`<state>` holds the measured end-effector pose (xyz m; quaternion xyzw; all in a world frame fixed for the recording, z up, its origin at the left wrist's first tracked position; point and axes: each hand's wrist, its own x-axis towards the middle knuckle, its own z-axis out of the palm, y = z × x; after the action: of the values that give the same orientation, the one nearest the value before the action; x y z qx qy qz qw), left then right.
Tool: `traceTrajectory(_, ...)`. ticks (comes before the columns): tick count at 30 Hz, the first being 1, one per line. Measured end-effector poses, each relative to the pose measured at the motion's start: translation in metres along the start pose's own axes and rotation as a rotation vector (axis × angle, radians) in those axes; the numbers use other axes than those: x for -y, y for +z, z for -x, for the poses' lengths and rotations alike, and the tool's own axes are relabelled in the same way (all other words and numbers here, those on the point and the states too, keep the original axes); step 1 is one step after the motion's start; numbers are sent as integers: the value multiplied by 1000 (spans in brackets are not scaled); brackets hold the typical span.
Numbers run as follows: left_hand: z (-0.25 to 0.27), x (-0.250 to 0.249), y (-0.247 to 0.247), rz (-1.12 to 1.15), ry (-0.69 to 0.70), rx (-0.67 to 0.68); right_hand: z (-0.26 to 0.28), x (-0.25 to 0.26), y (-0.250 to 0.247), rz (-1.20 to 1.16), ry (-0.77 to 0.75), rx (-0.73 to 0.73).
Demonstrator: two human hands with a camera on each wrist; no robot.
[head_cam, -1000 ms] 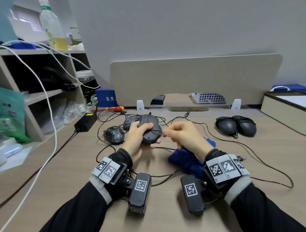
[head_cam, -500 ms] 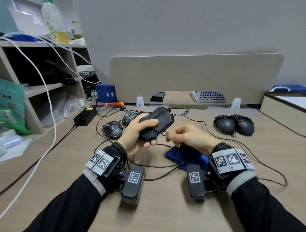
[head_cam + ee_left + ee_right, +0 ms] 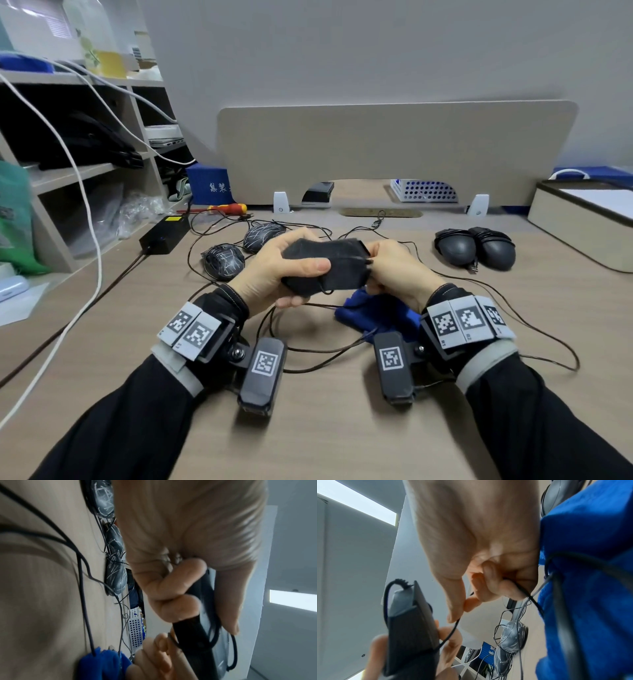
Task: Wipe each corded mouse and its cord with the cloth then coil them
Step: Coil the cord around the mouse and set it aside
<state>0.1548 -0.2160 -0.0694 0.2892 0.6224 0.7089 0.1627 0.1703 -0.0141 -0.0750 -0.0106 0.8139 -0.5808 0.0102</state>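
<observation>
My left hand [image 3: 274, 270] grips a black corded mouse [image 3: 325, 263] lifted above the desk, thumb across its side; the mouse [image 3: 205, 622] shows edge-on in the left wrist view. My right hand [image 3: 394, 270] pinches its thin black cord [image 3: 452, 631] beside the mouse [image 3: 412, 628], with more cord running through the curled fingers. A loop of cord [image 3: 322, 363] trails on the desk under both wrists. The blue cloth [image 3: 376, 311] lies on the desk beneath my right hand. Two scribbled mice [image 3: 224, 262] with loose cords lie at the back left; two dark coiled mice [image 3: 476, 246] sit at the right.
A black power brick [image 3: 164, 234] and a red-yellow screwdriver [image 3: 229, 208] lie at the back left near the shelves [image 3: 68, 171]. A beige divider [image 3: 394, 154] closes the back. A beige box [image 3: 582, 219] stands at the right edge. A white cable [image 3: 85, 205] hangs at the left.
The left hand has lifted the mouse off the desk and turned it sideways. The right hand has moved up to the mouse's end, still pinching the cord.
</observation>
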Motion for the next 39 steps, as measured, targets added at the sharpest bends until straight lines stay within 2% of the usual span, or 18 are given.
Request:
traceTrajectory(3, 2, -1, 8, -219, -24, 59, 4, 2, 1, -47, 32, 43)
traceTrajectory(5, 2, -1, 13, -269, -26, 63, 3, 1, 0, -127, 51, 58)
traceTrajectory(10, 1, 1, 15, -210, -16, 30, 2, 2, 2, -177, 54, 23)
traceTrajectory(15, 4, 4, 29, -131, 49, 150, 8, 11, 5, -144, 139, 33)
traceTrajectory(18, 5, -1, 32, -174, 61, 178, 9, 18, 2, -111, 105, 21)
traceTrajectory(20, 6, -4, 32, -240, 57, 151, 7, 20, 0, -65, 80, -22)
traceTrajectory(23, 6, -4, 35, -393, 62, 77, 11, 18, -2, -126, 12, -82)
traceTrajectory(26, 6, -3, 36, -463, 143, -32, 13, 18, -5, -208, -72, -66)
traceTrajectory(29, 4, -3, 34, -489, 190, -117, 14, 23, -11, -261, -96, -109)
traceTrajectory(32, 2, 0, 29, -542, 144, -122, 14, 28, -12, -241, -138, -131)
traceTrajectory(36, 1, 6, 23, -643, 45, -96, 14, 28, -3, -3, -272, -189)
traceTrajectory(39, -3, 10, 21, -659, -17, -161, 11, 28, 2, 30, -334, -242)
